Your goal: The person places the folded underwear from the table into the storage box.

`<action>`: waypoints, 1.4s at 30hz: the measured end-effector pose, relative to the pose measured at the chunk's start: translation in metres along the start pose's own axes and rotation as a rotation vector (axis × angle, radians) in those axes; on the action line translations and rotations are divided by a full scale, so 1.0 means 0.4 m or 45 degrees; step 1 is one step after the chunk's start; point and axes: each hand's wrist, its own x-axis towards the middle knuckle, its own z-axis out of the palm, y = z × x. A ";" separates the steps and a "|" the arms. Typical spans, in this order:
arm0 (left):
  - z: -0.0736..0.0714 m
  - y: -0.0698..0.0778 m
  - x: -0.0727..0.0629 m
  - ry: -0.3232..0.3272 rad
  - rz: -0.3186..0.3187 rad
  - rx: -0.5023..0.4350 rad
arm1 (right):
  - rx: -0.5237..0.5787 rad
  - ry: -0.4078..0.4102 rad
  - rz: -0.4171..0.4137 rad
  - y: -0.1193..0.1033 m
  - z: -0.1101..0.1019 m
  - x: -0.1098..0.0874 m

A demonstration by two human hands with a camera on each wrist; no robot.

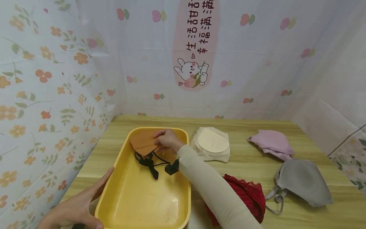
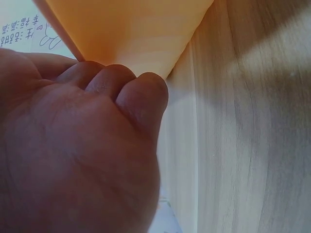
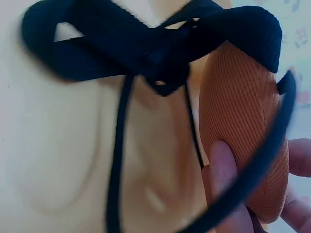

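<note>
My right hand (image 1: 168, 140) reaches into the far end of a yellow plastic tub (image 1: 143, 203). Between thumb and fingers it pinches an orange-brown bra (image 1: 144, 143) with black straps; the right wrist view shows its ribbed cup (image 3: 238, 111) and a black bow (image 3: 160, 63) close up. Some of the black strap ends (image 1: 154, 173) hang over the tub floor. My left hand (image 1: 71, 205) touches the tub's outside at the near left corner, its index finger straight along the wall and the thumb spread apart. In the left wrist view, the other fingers (image 2: 141, 99) lie against the wall.
Right of the tub lie a folded cream garment (image 1: 213, 140), a lilac one (image 1: 271, 143), a grey one with a strap (image 1: 303, 181) and a red lace one (image 1: 248, 194), partly covered by my right sleeve (image 1: 211, 187). Printed cloth hangs behind and beside the wooden table (image 1: 243, 124).
</note>
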 end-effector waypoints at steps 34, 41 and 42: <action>-0.004 0.037 0.004 -0.088 -0.192 -0.101 | -0.295 -0.006 0.084 -0.001 0.008 0.000; 0.000 -0.006 -0.003 -0.019 -0.024 -0.062 | -0.351 0.031 0.062 -0.035 -0.011 -0.008; 0.000 -0.004 -0.002 -0.016 -0.022 -0.048 | -0.353 0.034 0.054 -0.041 -0.016 -0.010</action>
